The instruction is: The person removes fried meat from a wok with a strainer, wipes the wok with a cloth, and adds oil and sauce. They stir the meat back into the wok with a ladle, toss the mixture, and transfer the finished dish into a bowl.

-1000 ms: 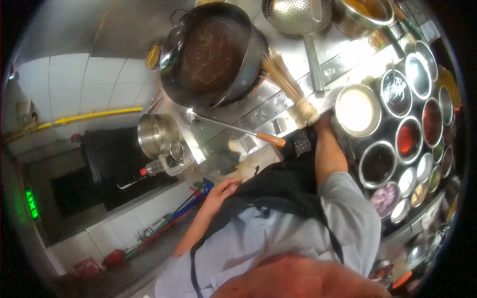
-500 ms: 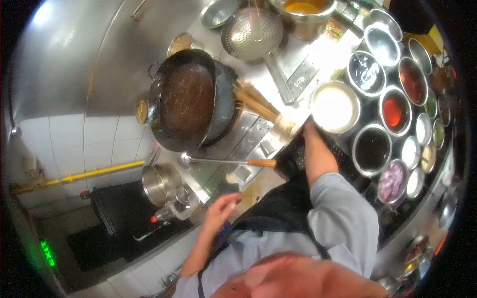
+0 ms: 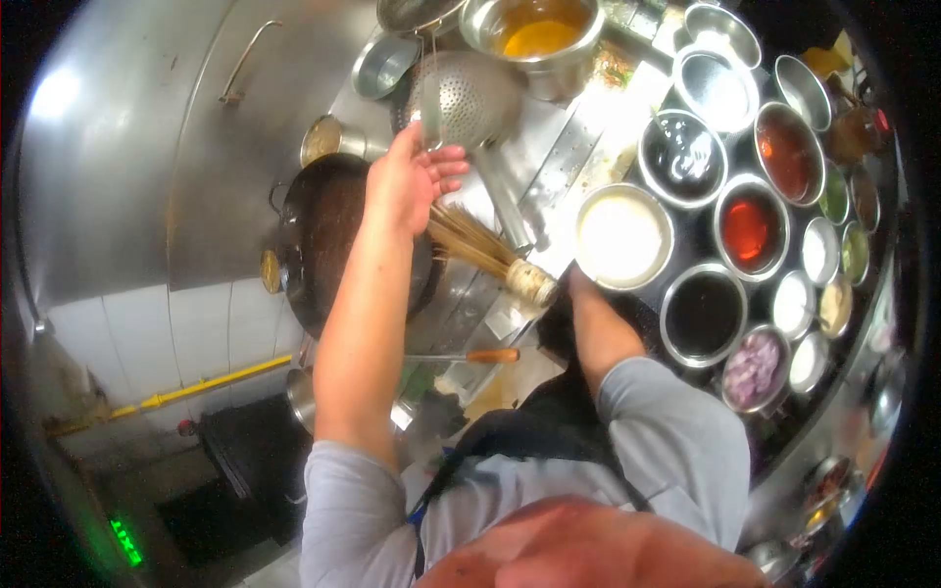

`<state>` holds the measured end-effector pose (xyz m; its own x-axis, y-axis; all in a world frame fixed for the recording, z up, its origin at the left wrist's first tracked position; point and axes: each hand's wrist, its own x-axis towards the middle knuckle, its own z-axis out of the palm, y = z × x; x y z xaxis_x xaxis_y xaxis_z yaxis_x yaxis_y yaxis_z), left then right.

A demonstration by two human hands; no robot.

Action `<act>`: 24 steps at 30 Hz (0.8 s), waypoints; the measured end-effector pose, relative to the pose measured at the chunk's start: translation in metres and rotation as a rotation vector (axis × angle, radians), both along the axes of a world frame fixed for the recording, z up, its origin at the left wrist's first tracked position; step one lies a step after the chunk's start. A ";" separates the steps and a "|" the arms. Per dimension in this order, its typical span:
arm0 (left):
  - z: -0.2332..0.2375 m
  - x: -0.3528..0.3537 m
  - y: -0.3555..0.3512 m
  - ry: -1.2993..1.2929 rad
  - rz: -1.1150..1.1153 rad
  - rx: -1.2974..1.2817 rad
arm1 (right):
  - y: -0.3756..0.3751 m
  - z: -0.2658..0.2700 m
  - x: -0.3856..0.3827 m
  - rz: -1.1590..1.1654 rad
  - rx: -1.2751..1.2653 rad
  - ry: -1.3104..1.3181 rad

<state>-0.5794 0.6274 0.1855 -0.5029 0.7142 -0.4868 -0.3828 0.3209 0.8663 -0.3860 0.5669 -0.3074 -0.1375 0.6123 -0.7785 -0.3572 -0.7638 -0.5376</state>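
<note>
My left hand [image 3: 407,181] is raised over the dark wok [image 3: 309,235], fingers apart, its fingertips next to a perforated metal skimmer [image 3: 470,93] and a thin upright metal rod. Nothing is held in it. My right hand [image 3: 571,286] is mostly hidden; it grips the bound end of a bamboo wok brush [image 3: 480,247], whose bristles point toward the wok's rim. My left forearm crosses over much of the wok.
A ladle with an orange handle [image 3: 490,356] lies on the steel counter below the wok. Right of the brush stand a bowl of white liquid [image 3: 620,235] and several round seasoning bowls [image 3: 750,230]. A pot of orange liquid [image 3: 534,29] sits at the back.
My left hand rose from beside my waist up over the wok to the skimmer. The view shifted, with wok and brush now lower left. My right hand kept hold of the brush.
</note>
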 end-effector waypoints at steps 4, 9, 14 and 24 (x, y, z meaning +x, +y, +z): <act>0.001 0.016 0.029 -0.015 -0.002 -0.004 | 0.008 -0.007 0.007 0.016 -0.046 0.025; 0.000 0.044 0.045 -0.067 -0.071 0.032 | 0.008 -0.012 0.009 0.012 -0.080 0.050; -0.007 0.071 0.025 -0.058 -0.203 0.143 | 0.007 -0.010 0.008 0.015 -0.090 0.079; -0.023 0.115 -0.208 0.018 -0.423 -0.115 | -0.016 -0.020 0.020 0.048 -0.124 0.234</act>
